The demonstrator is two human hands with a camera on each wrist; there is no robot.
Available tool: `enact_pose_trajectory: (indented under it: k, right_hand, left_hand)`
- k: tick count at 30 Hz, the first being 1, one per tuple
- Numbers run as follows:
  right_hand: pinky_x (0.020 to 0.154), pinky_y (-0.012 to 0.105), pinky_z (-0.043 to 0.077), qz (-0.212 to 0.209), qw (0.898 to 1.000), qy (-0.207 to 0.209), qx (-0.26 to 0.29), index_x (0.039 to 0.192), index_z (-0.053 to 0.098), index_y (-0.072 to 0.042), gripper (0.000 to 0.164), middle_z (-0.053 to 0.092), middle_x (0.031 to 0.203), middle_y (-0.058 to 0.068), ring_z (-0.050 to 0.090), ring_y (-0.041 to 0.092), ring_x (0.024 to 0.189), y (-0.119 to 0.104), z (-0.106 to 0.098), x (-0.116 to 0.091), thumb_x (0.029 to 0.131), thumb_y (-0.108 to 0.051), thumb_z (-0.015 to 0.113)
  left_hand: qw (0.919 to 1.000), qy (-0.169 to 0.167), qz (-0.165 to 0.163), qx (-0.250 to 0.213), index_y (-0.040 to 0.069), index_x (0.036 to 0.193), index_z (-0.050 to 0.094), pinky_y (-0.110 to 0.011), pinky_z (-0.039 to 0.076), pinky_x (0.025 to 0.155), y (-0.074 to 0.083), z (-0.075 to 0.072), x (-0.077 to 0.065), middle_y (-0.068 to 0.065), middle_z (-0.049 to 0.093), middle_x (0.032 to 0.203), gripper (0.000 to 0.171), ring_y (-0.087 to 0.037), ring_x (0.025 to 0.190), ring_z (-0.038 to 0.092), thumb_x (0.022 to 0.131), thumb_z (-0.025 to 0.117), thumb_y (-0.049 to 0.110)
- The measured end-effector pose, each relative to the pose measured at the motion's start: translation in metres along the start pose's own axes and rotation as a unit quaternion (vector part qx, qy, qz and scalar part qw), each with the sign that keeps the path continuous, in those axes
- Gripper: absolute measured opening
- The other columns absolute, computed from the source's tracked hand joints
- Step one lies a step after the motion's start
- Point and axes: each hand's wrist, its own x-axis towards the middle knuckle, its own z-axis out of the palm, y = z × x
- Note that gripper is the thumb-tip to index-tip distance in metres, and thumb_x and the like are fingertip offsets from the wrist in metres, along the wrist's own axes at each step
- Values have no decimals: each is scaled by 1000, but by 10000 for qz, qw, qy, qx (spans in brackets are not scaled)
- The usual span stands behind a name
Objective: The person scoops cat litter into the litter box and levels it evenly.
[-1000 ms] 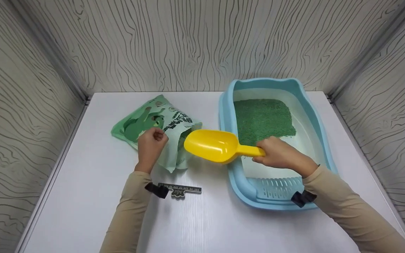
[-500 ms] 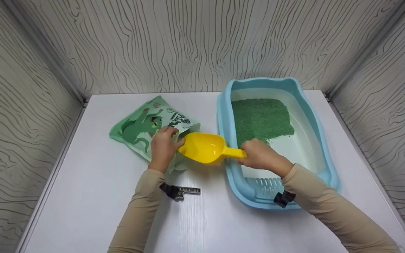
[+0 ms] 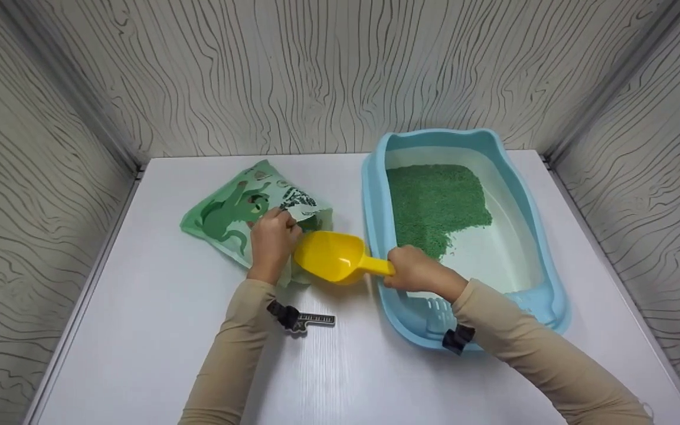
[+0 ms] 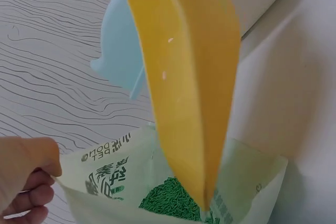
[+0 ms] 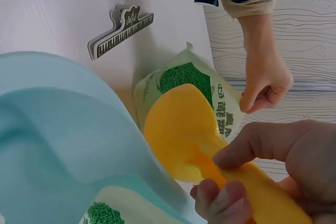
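My left hand [image 3: 270, 245] pinches the torn edge of a green cat litter bag [image 3: 228, 221], which lies on its side with its mouth toward the right. Green pellets [image 4: 170, 201] show inside the mouth in the left wrist view. My right hand [image 3: 419, 270] grips the handle of a yellow scoop [image 3: 331, 257]. The scoop's front end is at the bag's opening, and its visible bowl holds no pellets. To the right stands a light blue litter box [image 3: 380, 218], with green litter [image 3: 434, 200] spread over its far left part.
A dark metal ruler-shaped clip [image 3: 319, 319] lies on the white table [image 3: 340, 378] in front of the bag, partly behind the left wrist's black camera mount [image 3: 284, 314]. Wood-patterned panels [image 3: 316, 77] enclose the back and both sides.
My left hand has moved right to the bag's opening and taken hold of its edge. My right hand has brought the scoop left and nearer to me, to the bag's mouth.
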Motion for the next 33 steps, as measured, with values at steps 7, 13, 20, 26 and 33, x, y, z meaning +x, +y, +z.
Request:
enact_pose_trajectory:
  k: [7,13,20,26,33]
  right_hand:
    - [52,21,32,8,9999,-58,91,68,49,-5,22,41,61,1,41,16,56,-5,5,8,85,-10,62]
    - [52,22,31,-5,10000,-80,23,68,49,-4,23,40,61,2,39,17,55,-5,6,13,85,-11,60]
    - [51,21,31,37,9999,-143,3,72,56,1,23,41,62,2,40,16,56,-11,7,17,87,-15,62]
    - [50,21,33,160,9999,-63,2,70,55,-1,24,44,62,2,42,16,56,-17,8,21,88,-16,64]
    - [51,23,34,450,9989,-86,73,71,54,-5,24,44,63,2,43,16,57,-23,8,22,88,-19,65]
  left_hand:
    - [9978,475,401,-216,1,70,68,-35,55,61,-5,-1,2,-9,58,68,7,-24,62,60,74,73,0]
    - [9926,851,860,-117,2,71,68,-33,53,57,-7,-3,6,-8,56,66,7,-22,59,57,74,74,-1]
    - [9879,1042,1145,25,3,70,68,-32,52,58,-6,-6,9,-8,55,64,8,-22,59,56,73,75,0]
    - [9904,927,1030,-28,2,71,70,-32,54,59,-7,-9,9,-9,56,63,6,-23,59,57,75,74,0]
    - [9935,695,904,-42,2,71,69,-33,54,58,-7,-10,8,-9,57,64,6,-23,58,58,75,74,1]
